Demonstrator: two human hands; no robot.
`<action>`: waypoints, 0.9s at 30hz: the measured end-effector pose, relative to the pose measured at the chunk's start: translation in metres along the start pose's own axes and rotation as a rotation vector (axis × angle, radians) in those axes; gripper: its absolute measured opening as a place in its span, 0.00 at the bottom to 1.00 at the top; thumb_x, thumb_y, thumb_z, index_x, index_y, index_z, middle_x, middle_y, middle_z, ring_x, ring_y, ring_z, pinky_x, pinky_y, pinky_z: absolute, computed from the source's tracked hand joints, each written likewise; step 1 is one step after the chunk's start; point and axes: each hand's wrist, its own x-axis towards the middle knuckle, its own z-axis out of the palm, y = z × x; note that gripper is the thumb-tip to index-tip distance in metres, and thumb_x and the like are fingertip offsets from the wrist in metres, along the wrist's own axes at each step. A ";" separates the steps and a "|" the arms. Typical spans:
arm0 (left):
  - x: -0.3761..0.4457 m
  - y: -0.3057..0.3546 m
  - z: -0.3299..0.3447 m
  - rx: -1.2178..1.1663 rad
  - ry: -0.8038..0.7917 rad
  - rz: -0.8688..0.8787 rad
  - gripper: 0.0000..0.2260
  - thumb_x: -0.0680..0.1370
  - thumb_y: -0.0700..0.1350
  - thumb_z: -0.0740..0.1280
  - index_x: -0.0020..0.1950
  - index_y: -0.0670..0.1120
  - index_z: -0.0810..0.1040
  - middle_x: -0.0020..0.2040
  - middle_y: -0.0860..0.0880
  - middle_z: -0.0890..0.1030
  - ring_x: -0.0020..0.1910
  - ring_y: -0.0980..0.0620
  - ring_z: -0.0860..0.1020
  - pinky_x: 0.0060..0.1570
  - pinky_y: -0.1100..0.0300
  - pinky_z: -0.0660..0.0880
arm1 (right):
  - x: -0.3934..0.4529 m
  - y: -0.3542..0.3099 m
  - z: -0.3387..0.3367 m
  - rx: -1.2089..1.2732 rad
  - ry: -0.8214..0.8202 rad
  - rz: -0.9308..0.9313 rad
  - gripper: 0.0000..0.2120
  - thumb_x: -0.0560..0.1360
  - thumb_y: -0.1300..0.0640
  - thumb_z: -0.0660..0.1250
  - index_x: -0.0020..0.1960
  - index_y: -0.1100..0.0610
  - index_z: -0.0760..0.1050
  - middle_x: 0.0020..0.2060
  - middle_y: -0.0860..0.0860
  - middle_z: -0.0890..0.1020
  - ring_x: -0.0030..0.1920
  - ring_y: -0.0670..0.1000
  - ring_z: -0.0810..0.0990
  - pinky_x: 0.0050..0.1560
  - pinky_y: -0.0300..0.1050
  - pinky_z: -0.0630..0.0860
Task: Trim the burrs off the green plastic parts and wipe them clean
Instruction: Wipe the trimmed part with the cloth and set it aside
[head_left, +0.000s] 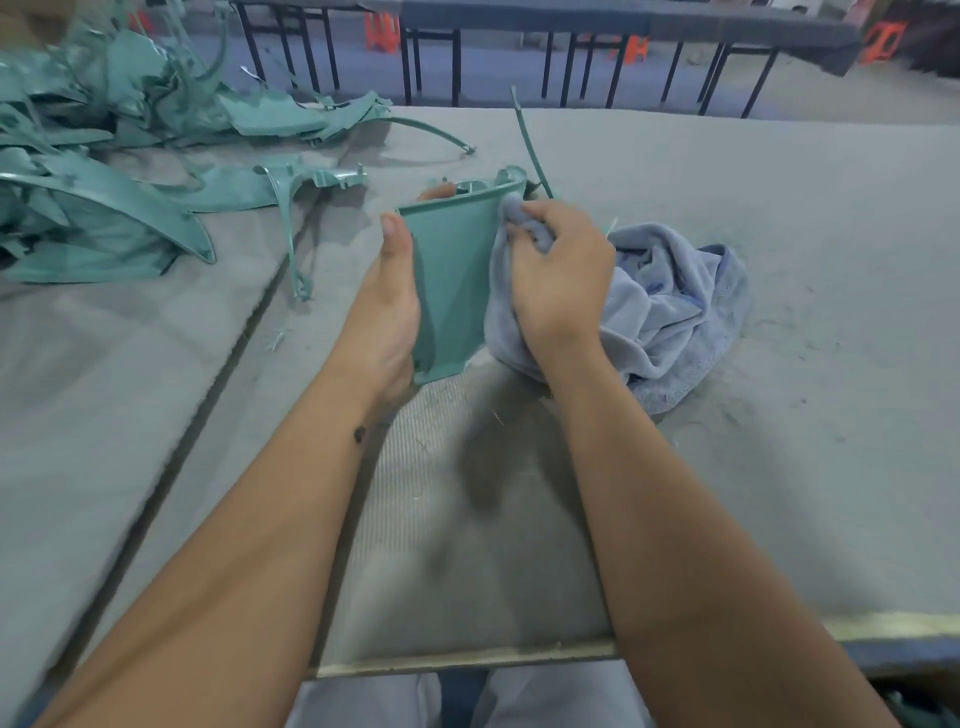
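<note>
A green plastic part (451, 270), a flat tapering panel with a curved top rim, stands upright above the grey table (779, 467). My left hand (387, 312) grips its left edge, thumb along the front and fingertips showing behind the top. My right hand (558, 270) holds a bunched blue-grey cloth (670, 306) and presses it against the part's right edge near the top. The rest of the cloth trails onto the table to the right.
A heap of green plastic parts (93, 156) fills the far left of the table, with one loose part (291, 187) lying nearer. A thin green strip (530, 145) sticks up behind the held part. Plastic shavings dot the table. Dark tables and orange stools (382, 31) stand beyond.
</note>
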 end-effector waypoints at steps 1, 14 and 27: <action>0.001 -0.001 0.000 -0.010 -0.004 0.005 0.23 0.82 0.61 0.43 0.65 0.58 0.73 0.60 0.52 0.82 0.59 0.49 0.81 0.50 0.52 0.80 | 0.000 -0.001 -0.001 0.010 -0.003 -0.031 0.08 0.76 0.64 0.65 0.51 0.61 0.82 0.45 0.51 0.80 0.49 0.51 0.78 0.48 0.35 0.67; 0.008 -0.005 -0.009 -0.177 0.067 -0.036 0.24 0.82 0.61 0.43 0.64 0.56 0.74 0.59 0.47 0.82 0.58 0.45 0.81 0.56 0.47 0.78 | -0.009 -0.001 0.008 0.075 -0.239 -0.101 0.07 0.72 0.67 0.69 0.47 0.60 0.82 0.48 0.54 0.76 0.50 0.53 0.76 0.52 0.36 0.70; 0.001 -0.005 -0.012 -0.026 0.141 -0.129 0.26 0.80 0.61 0.54 0.65 0.43 0.76 0.56 0.42 0.83 0.53 0.47 0.83 0.44 0.55 0.81 | -0.019 -0.010 0.012 0.159 -0.366 -0.048 0.09 0.71 0.68 0.68 0.40 0.56 0.79 0.37 0.45 0.76 0.40 0.43 0.73 0.43 0.33 0.68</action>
